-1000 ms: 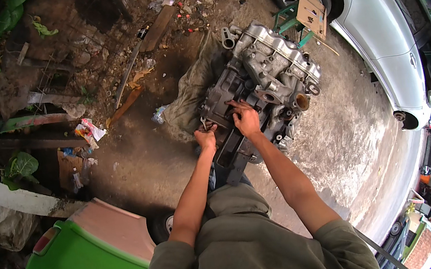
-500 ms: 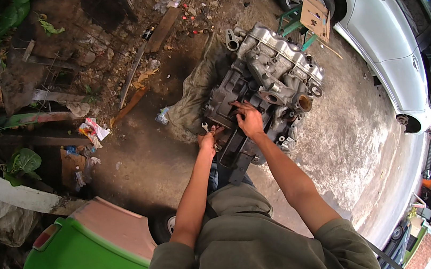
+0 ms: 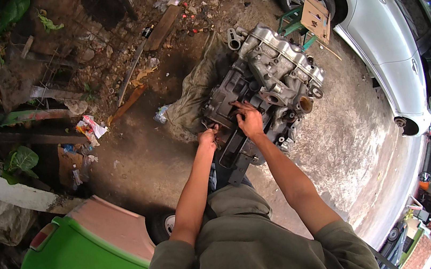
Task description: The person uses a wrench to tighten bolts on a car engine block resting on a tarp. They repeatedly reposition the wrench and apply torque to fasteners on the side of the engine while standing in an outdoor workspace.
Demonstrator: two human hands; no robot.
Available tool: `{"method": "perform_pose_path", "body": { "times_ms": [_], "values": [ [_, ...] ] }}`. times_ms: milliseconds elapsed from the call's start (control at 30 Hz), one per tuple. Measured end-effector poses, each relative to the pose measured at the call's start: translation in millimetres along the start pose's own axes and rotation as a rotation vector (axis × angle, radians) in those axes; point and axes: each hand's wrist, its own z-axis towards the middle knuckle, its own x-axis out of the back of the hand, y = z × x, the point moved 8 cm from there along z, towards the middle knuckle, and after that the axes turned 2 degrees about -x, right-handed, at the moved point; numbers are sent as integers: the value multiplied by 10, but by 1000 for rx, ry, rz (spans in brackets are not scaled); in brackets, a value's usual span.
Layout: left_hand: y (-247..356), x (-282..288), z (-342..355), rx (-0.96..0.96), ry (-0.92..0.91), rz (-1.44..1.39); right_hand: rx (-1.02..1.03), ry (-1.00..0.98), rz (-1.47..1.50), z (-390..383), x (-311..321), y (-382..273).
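Note:
My left hand (image 3: pixel 208 137) grips a metal wrench (image 3: pixel 208 123) at the lower left edge of a large dismantled engine (image 3: pixel 272 58), beside its dark cast lower part (image 3: pixel 222 101). The wrench is small in view and partly hidden by my fingers. My right hand (image 3: pixel 250 119) rests on the dark part, right of my left hand, fingers apart and the index stretched out, with nothing visible held in it. The engine's silver cover and ported castings are at the upper right of my hands.
A crumpled tarp (image 3: pixel 190 105) lies left of the engine. A cardboard piece (image 3: pixel 314 17) rests on a green stool beside a silver car (image 3: pixel 392 37). A green and pink car body (image 3: pixel 75 259) is at lower left, with wood scraps (image 3: pixel 162 28), litter and plants beyond.
The wrench in my left hand has tilted toward the engine and now shows less. My right hand stays at the same place on the engine. The view has shifted slightly.

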Motion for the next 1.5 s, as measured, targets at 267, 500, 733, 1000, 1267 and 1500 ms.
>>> {"method": "perform_pose_path", "body": {
  "times_ms": [267, 500, 733, 1000, 1267, 1500],
  "values": [
    [143, -70, -329, 16, -18, 25, 43, 5, 29, 4, 26, -38],
    [204, -192, -478, 105, -145, -25, 4, -23, -15, 6, -17, 33],
    [93, -80, -192, 81, -40, -23, 20, -22, 3, 0, -17, 6],
    [116, -70, -226, -15, -38, 15, -17, -41, 15, 12, -13, 23],
    [263, -177, -500, 134, -92, 37, -17, -18, -4, -1, 19, -15],
    [116, -116, -163, 113, -123, 0, -20, -10, 7, -9, 11, 8]
  ]
}}
